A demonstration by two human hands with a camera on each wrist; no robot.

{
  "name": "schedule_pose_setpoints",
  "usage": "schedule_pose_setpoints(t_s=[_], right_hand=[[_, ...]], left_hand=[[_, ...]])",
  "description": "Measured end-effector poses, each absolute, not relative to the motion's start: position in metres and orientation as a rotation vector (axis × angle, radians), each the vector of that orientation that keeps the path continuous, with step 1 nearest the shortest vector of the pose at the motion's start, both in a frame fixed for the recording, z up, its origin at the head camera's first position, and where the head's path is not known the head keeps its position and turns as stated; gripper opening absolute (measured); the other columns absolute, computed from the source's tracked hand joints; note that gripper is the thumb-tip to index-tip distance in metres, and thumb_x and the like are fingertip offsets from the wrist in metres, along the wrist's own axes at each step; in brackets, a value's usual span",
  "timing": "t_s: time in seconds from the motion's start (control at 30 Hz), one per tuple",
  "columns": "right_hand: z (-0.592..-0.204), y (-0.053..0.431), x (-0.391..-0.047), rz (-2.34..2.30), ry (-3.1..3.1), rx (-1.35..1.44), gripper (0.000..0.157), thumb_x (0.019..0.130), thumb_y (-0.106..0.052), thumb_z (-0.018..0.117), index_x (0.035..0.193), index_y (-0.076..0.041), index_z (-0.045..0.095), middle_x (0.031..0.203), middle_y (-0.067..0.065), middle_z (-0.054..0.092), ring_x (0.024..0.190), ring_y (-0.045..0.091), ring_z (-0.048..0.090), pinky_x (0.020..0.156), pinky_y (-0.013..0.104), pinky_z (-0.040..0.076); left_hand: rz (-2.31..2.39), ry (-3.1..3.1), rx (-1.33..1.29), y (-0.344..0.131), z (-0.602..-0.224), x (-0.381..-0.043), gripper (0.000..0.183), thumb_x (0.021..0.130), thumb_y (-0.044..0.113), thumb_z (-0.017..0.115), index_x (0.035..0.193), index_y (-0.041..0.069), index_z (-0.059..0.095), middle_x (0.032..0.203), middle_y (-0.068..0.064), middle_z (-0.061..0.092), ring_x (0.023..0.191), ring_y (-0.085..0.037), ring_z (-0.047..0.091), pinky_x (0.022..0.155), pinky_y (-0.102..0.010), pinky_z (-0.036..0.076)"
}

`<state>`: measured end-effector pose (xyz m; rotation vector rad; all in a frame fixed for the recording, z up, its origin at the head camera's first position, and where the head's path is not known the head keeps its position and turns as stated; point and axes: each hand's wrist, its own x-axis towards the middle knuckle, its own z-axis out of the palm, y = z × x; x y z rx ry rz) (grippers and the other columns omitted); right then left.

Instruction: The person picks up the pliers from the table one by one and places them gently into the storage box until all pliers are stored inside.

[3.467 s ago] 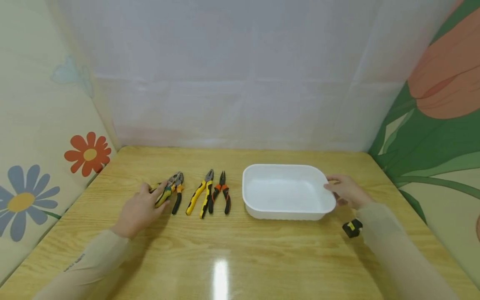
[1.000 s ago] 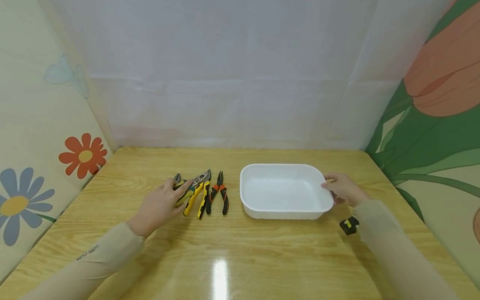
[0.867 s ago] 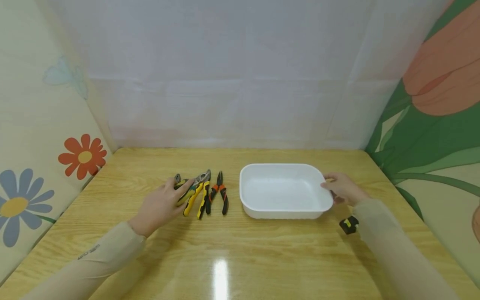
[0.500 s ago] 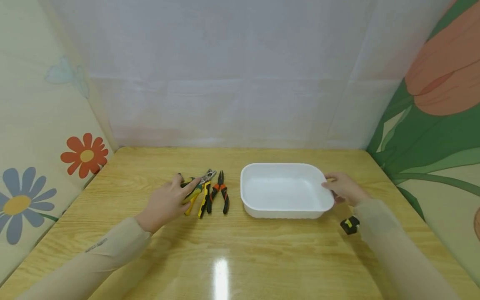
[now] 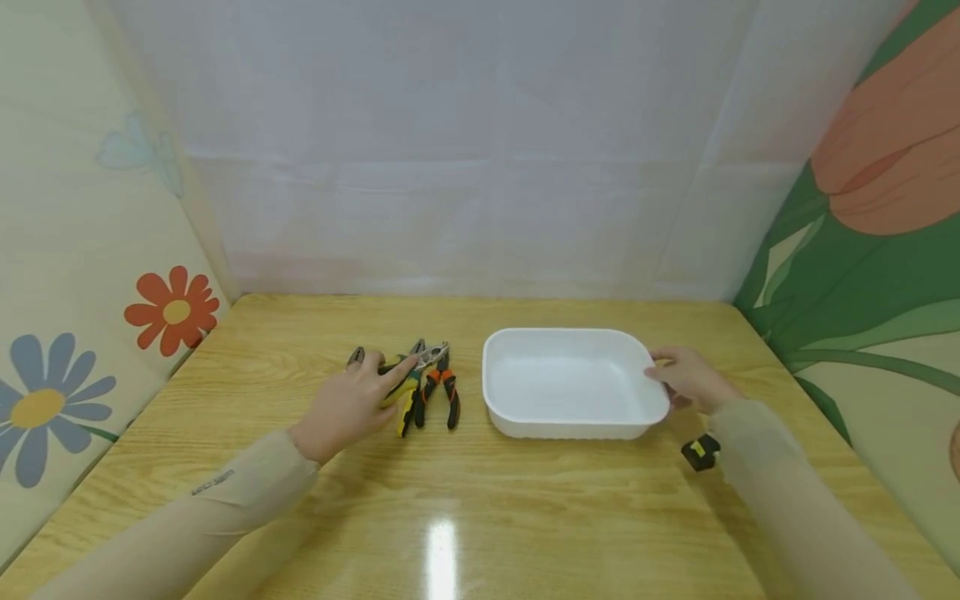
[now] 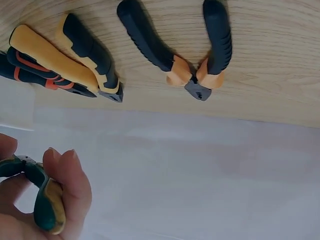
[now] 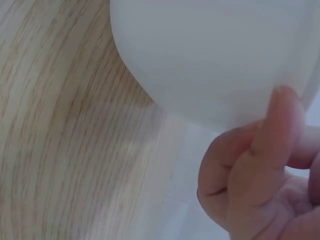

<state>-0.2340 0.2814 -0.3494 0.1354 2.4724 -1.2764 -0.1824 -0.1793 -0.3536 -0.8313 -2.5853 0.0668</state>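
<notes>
White tray (image 5: 573, 427) on a wood-grain table (image 5: 555, 517); R hand (image 5: 692, 379) pinches its R end btwn thumb & fingers. L of tray, L hand (image 5: 348, 408) grips green/yellow pliers (image 6: 45, 206), fingers curled round the handles. Also L of tray, nearest first: orange/black pliers (image 5: 450, 388), yellow/black pliers (image 5: 406, 413), &, farthest off, splayed pliers w/ black handles (image 6: 215, 45). Small black/yellow item (image 5: 701, 452) just off tray's near R corner

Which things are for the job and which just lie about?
Probably the job:
green-and-yellow pliers, in the left hand
white tub, right hand gripping it

Lying about:
yellow-and-black pliers
pliers with orange-red bands
pliers with pale orange collars
</notes>
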Motion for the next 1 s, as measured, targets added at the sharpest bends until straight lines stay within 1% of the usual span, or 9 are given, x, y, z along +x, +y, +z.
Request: schedule_pose_setpoints(t_s=[0.13,0.27,0.37,0.47,0.6,0.73,0.87,1.0], right_hand=[[-0.348,0.277,-0.232,-1.268,2.479,0.151,0.052,0.102,-0.011,0.046,0.143,0.015,0.029,0.109,0.023,0.056,0.077,0.021,0.057,0.065,0.035,0.053],[-0.349,0.276,-0.232,-1.259,2.485,0.148,0.052,0.102,-0.011,0.046,0.143,0.015,0.028,0.109,0.023,0.056,0.077,0.021,0.058,0.066,0.035,0.053],[-0.349,0.277,-0.233,-1.251,2.484,0.145,0.052,0.102,-0.012,0.046,0.143,0.015,0.028,0.112,0.025,0.055,0.079,0.022,0.058,0.067,0.035,0.054],[-0.348,0.278,-0.233,-1.249,2.48,0.143,0.052,0.102,-0.013,0.046,0.143,0.015,0.029,0.114,0.026,0.054,0.082,0.022,0.057,0.068,0.035,0.054],[-0.347,0.279,-0.233,-1.243,2.483,0.137,0.053,0.102,-0.013,0.047,0.143,0.015,0.029,0.114,0.026,0.054,0.082,0.022,0.057,0.068,0.036,0.054],[-0.347,0.28,-0.233,-1.239,2.486,0.132,0.052,0.102,-0.012,0.048,0.142,0.016,0.029,0.113,0.027,0.054,0.081,0.022,0.057,0.067,0.036,0.055],[-0.346,0.279,-0.233,-1.245,2.485,0.135,0.052,0.101,-0.011,0.048,0.142,0.016,0.03,0.112,0.026,0.054,0.08,0.021,0.057,0.067,0.036,0.054],[-0.344,0.278,-0.232,-1.244,2.49,0.137,0.051,0.101,-0.01,0.048,0.142,0.016,0.03,0.11,0.025,0.055,0.077,0.02,0.057,0.066,0.036,0.054]], left_hand=[[0.054,-2.59,-0.837,-0.175,-0.353,-0.183,0.064,0.081,0.022,0.077,0.14,0.013,0.055,0.093,-0.018,0.047,0.053,-0.015,0.033,0.037,-0.022,0.029],[0.069,-2.553,-0.866,-0.17,-0.352,-0.185,0.064,0.079,0.02,0.079,0.139,0.012,0.056,0.091,-0.016,0.047,0.051,-0.014,0.033,0.039,-0.023,0.031],[0.078,-2.531,-0.885,-0.167,-0.351,-0.186,0.065,0.078,0.021,0.08,0.138,0.012,0.056,0.088,-0.014,0.046,0.05,-0.013,0.032,0.037,-0.022,0.03],[0.073,-2.532,-0.895,-0.164,-0.351,-0.188,0.065,0.079,0.022,0.08,0.139,0.012,0.056,0.088,-0.014,0.046,0.05,-0.013,0.032,0.036,-0.021,0.028],[0.086,-2.556,-0.912,-0.16,-0.351,-0.19,0.064,0.081,0.023,0.078,0.14,0.013,0.054,0.095,-0.018,0.048,0.051,-0.015,0.032,0.037,-0.021,0.027],[0.12,-2.57,-0.931,-0.156,-0.35,-0.191,0.065,0.082,0.026,0.077,0.142,0.015,0.053,0.102,-0.021,0.052,0.052,-0.015,0.036,0.038,-0.021,0.03],[0.12,-2.581,-0.94,-0.154,-0.349,-0.193,0.067,0.082,0.026,0.078,0.143,0.017,0.052,0.105,-0.022,0.053,0.053,-0.014,0.039,0.038,-0.02,0.032],[0.101,-2.581,-0.955,-0.152,-0.348,-0.195,0.068,0.082,0.025,0.078,0.143,0.016,0.051,0.107,-0.023,0.053,0.053,-0.013,0.038,0.039,-0.02,0.033]])
